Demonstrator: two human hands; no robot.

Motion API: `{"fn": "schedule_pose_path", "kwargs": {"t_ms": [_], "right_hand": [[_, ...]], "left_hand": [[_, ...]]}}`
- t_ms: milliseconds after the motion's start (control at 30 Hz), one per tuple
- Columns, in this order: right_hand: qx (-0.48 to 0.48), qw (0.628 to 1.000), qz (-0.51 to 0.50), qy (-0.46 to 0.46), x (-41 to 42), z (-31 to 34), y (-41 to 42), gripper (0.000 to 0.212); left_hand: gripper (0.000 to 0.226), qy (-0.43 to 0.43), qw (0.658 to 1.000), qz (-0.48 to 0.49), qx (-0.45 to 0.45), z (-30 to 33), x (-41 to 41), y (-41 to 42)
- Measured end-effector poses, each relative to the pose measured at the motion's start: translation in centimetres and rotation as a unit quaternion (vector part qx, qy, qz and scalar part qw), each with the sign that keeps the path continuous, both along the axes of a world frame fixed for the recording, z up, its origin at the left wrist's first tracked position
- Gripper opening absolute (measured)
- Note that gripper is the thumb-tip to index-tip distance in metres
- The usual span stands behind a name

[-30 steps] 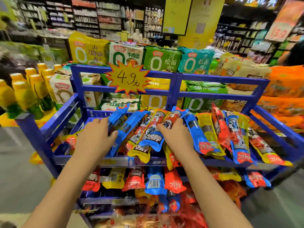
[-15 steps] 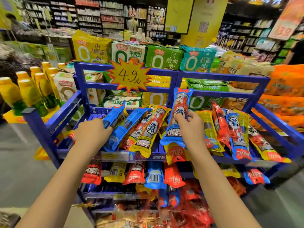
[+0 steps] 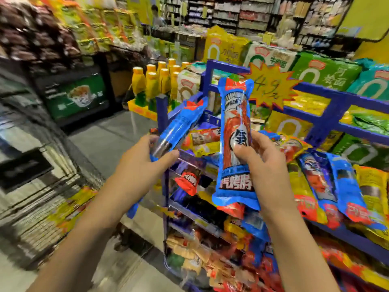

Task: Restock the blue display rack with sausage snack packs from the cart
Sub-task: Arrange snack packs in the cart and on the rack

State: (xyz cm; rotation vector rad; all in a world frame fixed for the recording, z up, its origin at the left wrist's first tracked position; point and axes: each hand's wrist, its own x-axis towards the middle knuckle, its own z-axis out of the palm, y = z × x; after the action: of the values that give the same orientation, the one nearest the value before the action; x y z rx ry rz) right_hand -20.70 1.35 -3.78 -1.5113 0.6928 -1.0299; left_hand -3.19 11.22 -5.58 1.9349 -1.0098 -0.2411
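My right hand (image 3: pixel 264 165) grips a blue-edged sausage pack (image 3: pixel 235 131) with red print, held upright in front of the blue display rack (image 3: pixel 328 121). My left hand (image 3: pixel 143 163) holds a second blue sausage pack (image 3: pixel 179 125), tilted up to the right, off the rack's left corner. Several blue, yellow and red sausage packs (image 3: pixel 328 186) lie on the rack's top shelf to the right of my hands, and more fill the shelves below. A wire cart (image 3: pixel 48 175) with yellow packs in it stands at the left, blurred.
A yellow star price tag (image 3: pixel 271 87) hangs on the rack's top rail. Big noodle bags (image 3: pixel 324 70) stand behind the rack. Yellow-capped bottles (image 3: pixel 155 83) sit on a stand left of it. A person (image 3: pixel 156 16) stands far back among store shelves.
Both hands have lifted off the top shelf, each carrying a blue pack. The view has swung left, so the rack now sits to the right and the cart shows at the left.
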Motion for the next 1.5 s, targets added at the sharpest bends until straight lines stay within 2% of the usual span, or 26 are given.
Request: {"fn": "schedule_pose_path", "kwargs": {"t_ms": [67, 200, 333, 400, 467, 533, 633, 667, 733, 833, 967, 1067, 1167, 1300, 1433, 1500], "right_hand": [[0.011, 0.998, 0.063, 0.003, 2.7, -1.0, 1.6, 0.027], [0.039, 0.980, 0.194, 0.025, 8.8, -3.5, 6.0, 0.035], [0.070, 0.953, 0.290, 0.057, 15.1, -6.2, 10.7, 0.027], [0.082, 0.940, 0.321, 0.082, 18.3, -7.5, 12.9, 0.029], [0.105, 0.928, 0.340, 0.108, 21.6, -8.7, 14.7, 0.044], [0.134, 0.917, 0.352, 0.130, 24.7, -10.3, 16.1, 0.040], [0.167, 0.903, 0.364, 0.157, 28.3, -12.7, 17.7, 0.033], [0.174, 0.899, 0.366, 0.166, 29.4, -13.5, 18.0, 0.033], [0.190, 0.894, 0.363, 0.183, 31.4, -14.8, 18.3, 0.034], [0.203, 0.886, 0.357, 0.214, 34.6, -16.9, 17.8, 0.032], [0.205, 0.875, 0.358, 0.254, 39.6, -19.4, 15.9, 0.030], [0.211, 0.862, 0.370, 0.275, 44.3, -21.4, 14.0, 0.031], [0.195, 0.848, 0.389, 0.303, 48.4, -23.1, 11.7, 0.034], [0.210, 0.831, 0.398, 0.329, 52.2, -25.4, 9.7, 0.037], [0.227, 0.802, 0.410, 0.371, 54.3, -28.9, 9.9, 0.039], [0.245, 0.781, 0.419, 0.392, 55.2, -31.1, 10.6, 0.036]], "left_hand": [[0.015, 0.060, 0.997, 0.055, 0.007, -1.4, 1.7, 3.6], [0.014, 0.131, 0.982, 0.134, 0.013, -4.5, 5.0, 12.0], [0.013, 0.208, 0.947, 0.245, 0.010, -8.0, 8.3, 19.8], [0.022, 0.235, 0.928, 0.289, 0.003, -9.3, 10.2, 23.0], [0.030, 0.266, 0.909, 0.321, -0.007, -10.5, 12.1, 25.6], [0.021, 0.292, 0.890, 0.350, -0.017, -11.4, 14.1, 27.9], [0.034, 0.316, 0.873, 0.371, -0.029, -13.1, 17.5, 30.2], [0.031, 0.332, 0.864, 0.376, -0.038, -13.4, 18.7, 30.7], [0.020, 0.357, 0.850, 0.383, -0.052, -14.5, 20.9, 31.0], [0.016, 0.379, 0.835, 0.395, -0.047, -16.5, 24.2, 30.2], [0.026, 0.418, 0.826, 0.378, -0.030, -18.8, 28.2, 27.6], [0.018, 0.437, 0.806, 0.397, -0.027, -20.2, 31.7, 25.2], [0.024, 0.446, 0.790, 0.419, -0.028, -21.4, 34.9, 23.1], [0.019, 0.465, 0.767, 0.441, -0.031, -22.8, 38.5, 21.3], [0.024, 0.479, 0.760, 0.440, -0.003, -26.2, 41.2, 19.9], [0.017, 0.483, 0.751, 0.450, 0.018, -28.7, 42.1, 19.4]]}}
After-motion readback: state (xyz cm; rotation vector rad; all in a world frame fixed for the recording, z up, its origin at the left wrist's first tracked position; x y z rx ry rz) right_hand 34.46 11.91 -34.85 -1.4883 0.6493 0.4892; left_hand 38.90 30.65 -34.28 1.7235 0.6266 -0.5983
